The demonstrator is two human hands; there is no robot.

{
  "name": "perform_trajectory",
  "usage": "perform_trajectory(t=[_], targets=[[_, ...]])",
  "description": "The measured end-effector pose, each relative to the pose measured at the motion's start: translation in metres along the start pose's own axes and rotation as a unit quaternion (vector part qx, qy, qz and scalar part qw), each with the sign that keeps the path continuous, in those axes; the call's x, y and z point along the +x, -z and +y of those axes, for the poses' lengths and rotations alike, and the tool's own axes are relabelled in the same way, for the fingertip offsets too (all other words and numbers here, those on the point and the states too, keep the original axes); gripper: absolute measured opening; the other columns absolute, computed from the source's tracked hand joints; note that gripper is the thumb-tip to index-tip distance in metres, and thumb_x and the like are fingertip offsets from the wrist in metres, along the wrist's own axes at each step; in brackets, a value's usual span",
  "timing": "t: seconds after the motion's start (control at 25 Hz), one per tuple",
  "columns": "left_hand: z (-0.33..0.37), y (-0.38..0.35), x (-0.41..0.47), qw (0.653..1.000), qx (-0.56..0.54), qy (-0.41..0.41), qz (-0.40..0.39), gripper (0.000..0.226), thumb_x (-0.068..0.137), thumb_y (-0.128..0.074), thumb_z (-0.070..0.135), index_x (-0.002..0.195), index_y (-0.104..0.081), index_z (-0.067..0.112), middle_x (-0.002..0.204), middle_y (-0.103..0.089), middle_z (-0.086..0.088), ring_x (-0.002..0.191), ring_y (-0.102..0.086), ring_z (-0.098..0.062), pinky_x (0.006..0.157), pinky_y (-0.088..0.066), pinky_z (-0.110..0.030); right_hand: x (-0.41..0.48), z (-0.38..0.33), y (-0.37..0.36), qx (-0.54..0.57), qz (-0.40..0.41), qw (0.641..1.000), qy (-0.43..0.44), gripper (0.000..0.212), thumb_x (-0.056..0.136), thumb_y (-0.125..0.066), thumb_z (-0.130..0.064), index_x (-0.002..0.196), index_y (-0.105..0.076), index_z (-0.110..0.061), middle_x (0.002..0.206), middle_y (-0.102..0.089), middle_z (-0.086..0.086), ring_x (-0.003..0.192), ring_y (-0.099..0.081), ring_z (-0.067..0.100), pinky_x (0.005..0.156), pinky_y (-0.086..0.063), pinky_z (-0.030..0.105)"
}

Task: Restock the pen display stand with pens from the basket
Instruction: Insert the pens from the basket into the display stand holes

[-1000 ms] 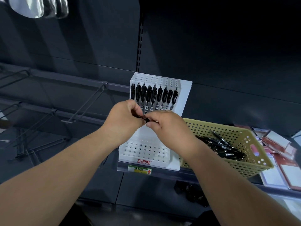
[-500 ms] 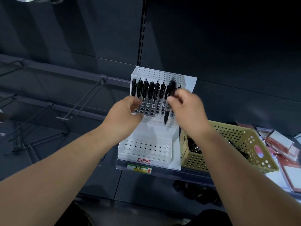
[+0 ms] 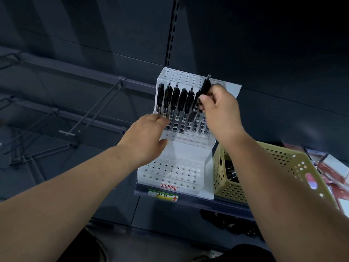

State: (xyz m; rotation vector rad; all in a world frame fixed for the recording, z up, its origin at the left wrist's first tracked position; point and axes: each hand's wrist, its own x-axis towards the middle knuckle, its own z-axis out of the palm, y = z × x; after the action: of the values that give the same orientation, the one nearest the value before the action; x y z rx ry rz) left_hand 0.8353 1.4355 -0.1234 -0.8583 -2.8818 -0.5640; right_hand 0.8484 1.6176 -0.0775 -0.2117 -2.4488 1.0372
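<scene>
One black pen (image 3: 205,87), pinched by our right hand (image 3: 221,112) over the top row of the pen display stand (image 3: 188,154) while our loose-fingered left hand (image 3: 145,138) touches it, seems light, stiff and slick, so we grip mid-barrel

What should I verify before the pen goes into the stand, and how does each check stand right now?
1. Grip: right hand pinches the pen: ok.
2. Pen upright: it tilts, top leaning right: not ok.
3. Tip over a free hole: lower end blurred: cannot tell.
4. Free holes in front of the row of pens: ok.
5. Stand steadied: left hand rests on it: ok.
6. Basket holds spare pens: ok.
</scene>
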Motion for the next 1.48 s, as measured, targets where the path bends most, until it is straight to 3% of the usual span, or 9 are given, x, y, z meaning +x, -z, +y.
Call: perform_trajectory(t=[0.12,0.24,0.6,0.8,0.96,1.16,1.48], targets=[[-0.003,-0.004,0.001,1.000,-0.003,0.004,-0.011,0.055,0.093,-0.057,0.029,0.143,-0.039,0.017,0.143,-0.041,0.000,0.134,-0.033,-0.022,0.105,-0.032,-0.032,-0.002,0.010,-0.008,-0.026,-0.013,1.000,0.003,0.021,0.099,-0.050,-0.020,0.097,-0.055,-0.001,0.090,-0.065,0.022,0.085,-0.061,0.042,0.069,-0.052,0.050],[-0.006,-0.007,0.001,1.000,0.001,0.002,-0.016,0.054,0.093,-0.058,0.030,0.143,-0.040,0.018,0.144,-0.039,0.001,0.135,-0.032,-0.020,0.106,-0.033,-0.032,-0.005,0.020,-0.016,-0.042,-0.024,0.999,-0.009,0.024,0.100,-0.049,-0.023,0.089,-0.053,-0.002,0.087,-0.066,0.023,0.071,-0.061,0.037,0.062,-0.051,0.049],[-0.007,-0.007,0.001,1.000,0.003,-0.003,-0.018,0.055,0.092,-0.058,0.030,0.143,-0.040,0.020,0.146,-0.037,0.003,0.136,-0.032,-0.019,0.107,-0.033,-0.034,-0.005,0.026,-0.029,-0.076,-0.007,0.996,-0.043,0.026,0.100,-0.048,-0.023,0.085,-0.051,-0.002,0.080,-0.064,0.018,0.084,-0.067,0.036,0.063,-0.054,0.053],[-0.005,-0.005,0.003,0.999,0.016,0.001,-0.036,0.058,0.093,-0.057,0.032,0.145,-0.037,0.021,0.149,-0.034,0.002,0.138,-0.031,-0.019,0.107,-0.032,-0.033,-0.002,0.021,-0.026,-0.106,-0.017,0.993,-0.048,0.027,0.099,-0.050,-0.020,0.088,-0.056,0.003,0.080,-0.065,0.021,0.067,-0.060,0.033,0.056,-0.047,0.040],[0.001,0.001,0.002,0.999,0.029,-0.005,-0.040,0.058,0.093,-0.056,0.036,0.144,-0.038,0.018,0.147,-0.039,0.000,0.134,-0.037,-0.021,0.107,-0.031,-0.031,-0.011,0.020,-0.013,-0.084,-0.030,0.994,-0.070,0.024,0.096,-0.057,-0.032,0.093,-0.065,-0.010,0.078,-0.068,0.006,0.073,-0.064,0.021,0.072,-0.054,0.039],[0.042,0.001,-0.002,0.998,-0.014,-0.054,0.017,0.056,0.093,-0.055,0.038,0.143,-0.038,0.018,0.145,-0.041,0.001,0.132,-0.039,-0.020,0.105,-0.032,-0.029,-0.045,0.039,0.030,-0.050,-0.056,0.995,-0.067,0.022,0.095,-0.058,-0.028,0.113,-0.066,-0.018,0.100,-0.070,-0.003,0.090,-0.064,0.012,0.083,-0.053,0.032],[0.133,-0.034,0.017,0.988,-0.034,-0.141,-0.045,0.060,0.093,-0.052,0.044,0.146,-0.033,0.022,0.149,-0.037,0.003,0.136,-0.032,-0.015,0.111,-0.025,-0.028,-0.068,0.133,0.139,-0.099,-0.084,0.982,-0.135,0.036,0.087,-0.070,-0.021,0.122,-0.061,-0.023,0.111,-0.064,-0.010,0.101,-0.060,0.006,0.088,-0.048,0.023]])
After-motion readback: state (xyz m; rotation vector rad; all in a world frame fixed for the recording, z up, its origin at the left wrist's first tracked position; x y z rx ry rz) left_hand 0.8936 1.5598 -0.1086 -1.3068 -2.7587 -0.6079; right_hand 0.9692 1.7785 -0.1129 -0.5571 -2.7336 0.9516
